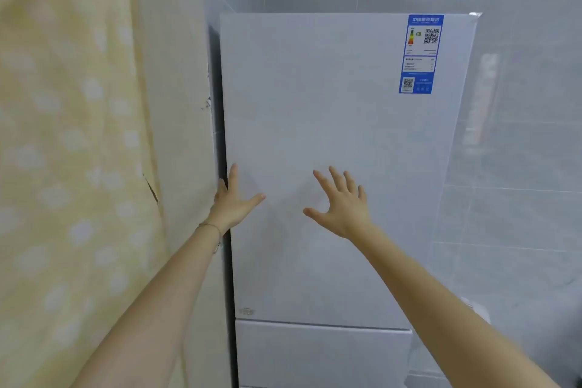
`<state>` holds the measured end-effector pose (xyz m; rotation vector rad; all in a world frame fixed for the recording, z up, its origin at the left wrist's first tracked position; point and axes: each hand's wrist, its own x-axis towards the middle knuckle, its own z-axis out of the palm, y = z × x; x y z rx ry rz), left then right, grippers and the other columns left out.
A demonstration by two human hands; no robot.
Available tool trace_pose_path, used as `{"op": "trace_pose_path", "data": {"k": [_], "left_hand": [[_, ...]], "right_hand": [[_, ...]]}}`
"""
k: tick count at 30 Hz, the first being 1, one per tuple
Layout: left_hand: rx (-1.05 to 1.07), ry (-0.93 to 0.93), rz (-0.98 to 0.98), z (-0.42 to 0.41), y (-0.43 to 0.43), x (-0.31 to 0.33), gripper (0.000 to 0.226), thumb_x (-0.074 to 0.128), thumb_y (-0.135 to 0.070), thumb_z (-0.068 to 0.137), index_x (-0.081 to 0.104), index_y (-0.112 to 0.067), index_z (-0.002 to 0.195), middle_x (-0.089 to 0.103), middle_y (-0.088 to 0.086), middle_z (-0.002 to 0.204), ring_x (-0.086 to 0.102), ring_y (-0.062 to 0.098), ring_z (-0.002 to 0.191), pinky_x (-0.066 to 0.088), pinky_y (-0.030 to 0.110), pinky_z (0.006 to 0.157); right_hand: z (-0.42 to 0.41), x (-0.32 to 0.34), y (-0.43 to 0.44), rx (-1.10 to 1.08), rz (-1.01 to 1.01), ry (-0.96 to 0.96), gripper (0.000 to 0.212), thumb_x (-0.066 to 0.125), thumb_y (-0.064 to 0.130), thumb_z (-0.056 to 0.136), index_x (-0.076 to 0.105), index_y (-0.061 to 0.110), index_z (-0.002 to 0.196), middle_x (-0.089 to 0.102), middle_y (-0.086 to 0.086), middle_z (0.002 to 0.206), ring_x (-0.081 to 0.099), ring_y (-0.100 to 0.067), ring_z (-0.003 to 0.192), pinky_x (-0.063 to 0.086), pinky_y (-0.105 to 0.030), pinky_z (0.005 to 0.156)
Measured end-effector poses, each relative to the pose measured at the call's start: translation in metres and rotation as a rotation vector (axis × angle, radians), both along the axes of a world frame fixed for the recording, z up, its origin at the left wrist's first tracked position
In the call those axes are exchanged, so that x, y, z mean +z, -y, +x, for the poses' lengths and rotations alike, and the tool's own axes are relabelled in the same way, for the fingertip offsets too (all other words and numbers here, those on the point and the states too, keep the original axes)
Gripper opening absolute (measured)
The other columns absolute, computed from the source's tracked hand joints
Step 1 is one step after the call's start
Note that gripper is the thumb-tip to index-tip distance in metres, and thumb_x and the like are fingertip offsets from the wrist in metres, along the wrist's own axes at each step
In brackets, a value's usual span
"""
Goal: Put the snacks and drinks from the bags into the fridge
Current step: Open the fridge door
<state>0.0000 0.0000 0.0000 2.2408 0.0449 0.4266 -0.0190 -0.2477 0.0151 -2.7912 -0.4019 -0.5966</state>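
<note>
1. Fridge (330,120) stands straight ahead, white, door shut, with a yellow curtain (63,135) near on its left and grey tiles (519,198) on its right.
2. Left hand (231,203), a bracelet (211,227) at the wrist, lies at the door's left edge, fingers straight, holding nothing.
3. Right hand (341,206) is spread wide before the door's middle, empty.
4. Far up the door's right side sits a blue sticker (421,53).
</note>
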Motion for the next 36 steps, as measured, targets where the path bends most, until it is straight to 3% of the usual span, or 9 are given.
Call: {"op": "trace_pose_path", "data": {"k": [6,14,21,27,31,36], "left_hand": [[-0.083,0.061,-0.139,0.010,-0.006,-0.015,0.105,0.069,-0.040,0.088,-0.011,-0.026,0.155,0.006,-0.002,0.163,0.008,0.017,0.149,0.013,0.036,0.120],[-0.067,0.116,-0.205,0.029,-0.007,-0.029,0.099,0.064,-0.044,0.090,-0.014,-0.042,0.151,0.006,-0.002,0.162,0.011,0.019,0.148,0.014,0.040,0.119],[-0.096,0.188,-0.210,0.030,-0.010,-0.036,0.102,0.069,-0.036,0.088,-0.011,-0.040,0.152,0.009,-0.002,0.160,0.014,0.014,0.146,0.016,0.034,0.114],[-0.163,0.178,-0.156,0.026,-0.024,-0.031,0.106,0.072,-0.028,0.087,-0.009,-0.030,0.154,0.008,-0.026,0.146,0.011,-0.007,0.133,0.014,0.021,0.110],[-0.136,0.195,-0.168,0.019,-0.017,-0.031,0.105,0.073,-0.028,0.087,-0.008,-0.029,0.154,0.005,-0.013,0.160,0.013,0.006,0.145,0.015,0.024,0.113],[0.017,0.287,-0.221,-0.014,-0.010,-0.041,0.099,0.072,-0.036,0.086,0.002,-0.024,0.155,0.024,0.002,0.157,0.030,0.014,0.140,0.025,0.030,0.113]], "right_hand": [[-0.004,-0.011,-0.002,0.016,-0.012,0.003,0.083,0.047,0.067,0.087,0.002,0.042,0.152,0.003,0.006,0.163,-0.006,-0.024,0.150,0.004,-0.052,0.120],[-0.006,-0.012,-0.017,0.017,-0.036,0.029,0.080,0.043,0.068,0.088,0.002,0.043,0.152,0.002,0.008,0.163,-0.007,-0.024,0.150,0.003,-0.052,0.120],[-0.013,-0.018,-0.034,-0.011,0.007,-0.001,0.080,0.043,0.069,0.088,0.002,0.044,0.152,0.000,0.007,0.163,-0.008,-0.024,0.150,0.004,-0.052,0.119],[-0.030,-0.028,-0.048,-0.011,0.058,-0.038,0.074,0.037,0.069,0.090,0.005,0.044,0.152,0.000,0.007,0.163,-0.009,-0.024,0.149,0.003,-0.052,0.119],[-0.045,-0.029,-0.044,0.005,0.075,-0.030,0.074,0.038,0.068,0.090,0.005,0.044,0.152,-0.001,0.007,0.163,-0.010,-0.024,0.149,0.002,-0.052,0.119],[-0.067,-0.028,-0.036,0.030,0.107,-0.036,0.075,0.039,0.068,0.090,0.003,0.045,0.152,-0.002,0.007,0.163,-0.009,-0.024,0.149,0.003,-0.051,0.120]]}}
